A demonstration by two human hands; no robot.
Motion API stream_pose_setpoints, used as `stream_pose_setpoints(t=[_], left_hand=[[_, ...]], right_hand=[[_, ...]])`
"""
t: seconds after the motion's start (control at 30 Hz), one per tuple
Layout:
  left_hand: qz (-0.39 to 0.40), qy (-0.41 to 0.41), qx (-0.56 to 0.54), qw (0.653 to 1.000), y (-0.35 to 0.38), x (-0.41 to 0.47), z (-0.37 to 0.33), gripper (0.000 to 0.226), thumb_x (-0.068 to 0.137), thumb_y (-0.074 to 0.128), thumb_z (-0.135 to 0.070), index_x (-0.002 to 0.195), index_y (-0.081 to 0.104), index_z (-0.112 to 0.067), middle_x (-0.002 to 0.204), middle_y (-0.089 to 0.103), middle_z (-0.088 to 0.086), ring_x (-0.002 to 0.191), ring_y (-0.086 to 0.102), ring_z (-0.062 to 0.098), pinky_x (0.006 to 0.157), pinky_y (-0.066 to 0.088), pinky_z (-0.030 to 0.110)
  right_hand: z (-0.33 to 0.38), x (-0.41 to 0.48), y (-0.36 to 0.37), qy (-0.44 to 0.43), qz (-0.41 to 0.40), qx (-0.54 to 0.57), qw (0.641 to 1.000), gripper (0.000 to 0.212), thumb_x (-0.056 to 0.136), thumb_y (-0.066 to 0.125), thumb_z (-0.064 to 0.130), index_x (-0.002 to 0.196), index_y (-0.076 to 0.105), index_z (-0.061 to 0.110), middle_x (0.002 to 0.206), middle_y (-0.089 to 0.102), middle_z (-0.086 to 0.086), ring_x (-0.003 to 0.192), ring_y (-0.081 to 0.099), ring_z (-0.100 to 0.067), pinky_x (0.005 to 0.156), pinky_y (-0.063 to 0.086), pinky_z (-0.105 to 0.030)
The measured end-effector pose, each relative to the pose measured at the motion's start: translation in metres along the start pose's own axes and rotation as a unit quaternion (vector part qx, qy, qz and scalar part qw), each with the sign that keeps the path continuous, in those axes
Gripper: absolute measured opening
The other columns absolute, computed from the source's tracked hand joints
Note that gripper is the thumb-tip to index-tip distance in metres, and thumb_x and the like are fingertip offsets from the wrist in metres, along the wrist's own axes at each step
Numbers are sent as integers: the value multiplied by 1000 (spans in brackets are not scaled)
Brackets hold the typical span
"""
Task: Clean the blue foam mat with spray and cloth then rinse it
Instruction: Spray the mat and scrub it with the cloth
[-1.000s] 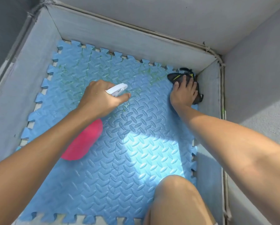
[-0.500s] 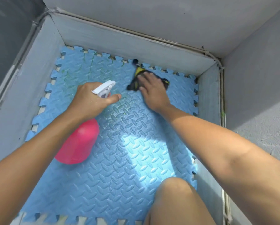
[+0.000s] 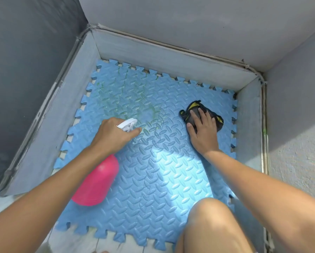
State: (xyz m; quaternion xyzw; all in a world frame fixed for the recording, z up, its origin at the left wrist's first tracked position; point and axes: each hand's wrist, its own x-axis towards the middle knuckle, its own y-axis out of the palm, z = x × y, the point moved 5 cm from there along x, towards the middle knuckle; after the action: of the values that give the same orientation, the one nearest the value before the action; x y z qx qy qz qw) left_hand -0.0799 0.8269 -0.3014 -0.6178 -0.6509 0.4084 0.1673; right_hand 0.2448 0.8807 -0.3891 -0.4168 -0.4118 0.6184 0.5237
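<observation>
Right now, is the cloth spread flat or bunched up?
Bunched up: the dark cloth sits crumpled under the right hand, folds showing.

Mat is boxed in by grey walls on far, left & right edges, so no sliding my hands out past those. My knee blocks the near-right corner. Pink spray bottle in my left hand crowds the left edge. Centre & far-left corner are open; near edge unwalled.
</observation>
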Motion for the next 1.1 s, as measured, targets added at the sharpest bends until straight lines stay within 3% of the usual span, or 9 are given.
stream_pose_setpoints(t=[0.17, 0.3, 0.37, 0.47, 0.57, 0.8, 0.93, 1.0, 1.1], left_hand=[[-64, -34, -37, 997, -27, -22, 18, 62, 82, 82, -44, 53, 35, -15, 46, 32, -2, 49, 33, 21, 53, 29, 35], [1, -9, -21, 1000, -20, -24, 17, 57, 77, 79, -53, 64, 54, -4, 54, 51, 11, 54, 50, 24, 59, 43, 33], [25, 0, -36, 999, -10, -26, 18, 66, 69, 73, -64, 58, 46, -5, 52, 47, 16, 50, 46, 27, 55, 43, 36], [21, 34, -26, 999, -3, -29, 15, 67, 73, 81, -55, 55, 31, -14, 47, 30, -1, 52, 32, 23, 51, 31, 31], [27, 36, -13, 999, -5, -28, 15, 61, 78, 82, -54, 59, 42, -12, 51, 43, -2, 53, 43, 18, 56, 36, 29], [-90, -80, 4, 993, -27, -32, 36, 57, 80, 77, -54, 56, 44, -16, 55, 51, 1, 66, 54, 32, 59, 33, 34], [-75, -101, -14, 992, -34, -24, 47, 55, 80, 78, -56, 66, 48, -13, 69, 59, 9, 78, 57, 35, 67, 41, 38], [-79, -110, -22, 991, -37, -24, 49, 59, 78, 77, -57, 60, 45, -12, 63, 61, 16, 72, 58, 38, 66, 45, 43], [-79, -121, -20, 989, -37, -29, 48, 62, 80, 80, -49, 51, 38, -14, 50, 50, 8, 59, 50, 31, 58, 38, 38]], right_hand=[[6, -1, 4, 2, 5, 12, 1000, 56, 107, 31, 54, 159, 33, 34, 169, 24, 0, 157, 11, -25, 128, 2, -48], [8, -1, 2, 3, 0, 14, 1000, 55, 107, 31, 54, 158, 33, 34, 168, 25, 0, 157, 12, -24, 128, 2, -48], [10, -2, 2, 13, -3, 10, 1000, 55, 107, 32, 53, 158, 33, 34, 168, 25, -1, 157, 12, -25, 128, 2, -48], [12, -4, 3, 20, -8, -1, 1000, 54, 107, 33, 50, 158, 34, 33, 168, 26, -2, 157, 14, -26, 128, 3, -48], [12, -4, 4, 18, -19, -9, 1000, 54, 107, 35, 50, 158, 35, 32, 167, 28, -2, 156, 16, -27, 128, 5, -48], [11, -3, 5, 16, -30, -13, 999, 55, 106, 36, 51, 157, 36, 32, 166, 29, -2, 156, 18, -27, 128, 8, -49], [10, -4, 6, 15, -38, -21, 999, 55, 106, 37, 52, 157, 37, 32, 165, 31, -3, 155, 20, -27, 128, 9, -49], [10, -3, 5, 13, -44, -22, 999, 55, 105, 38, 52, 156, 38, 32, 164, 33, -4, 154, 21, -28, 127, 10, -49], [10, -4, 4, 13, -48, -26, 998, 55, 105, 39, 51, 156, 39, 31, 164, 34, -4, 154, 23, -29, 127, 11, -49]])
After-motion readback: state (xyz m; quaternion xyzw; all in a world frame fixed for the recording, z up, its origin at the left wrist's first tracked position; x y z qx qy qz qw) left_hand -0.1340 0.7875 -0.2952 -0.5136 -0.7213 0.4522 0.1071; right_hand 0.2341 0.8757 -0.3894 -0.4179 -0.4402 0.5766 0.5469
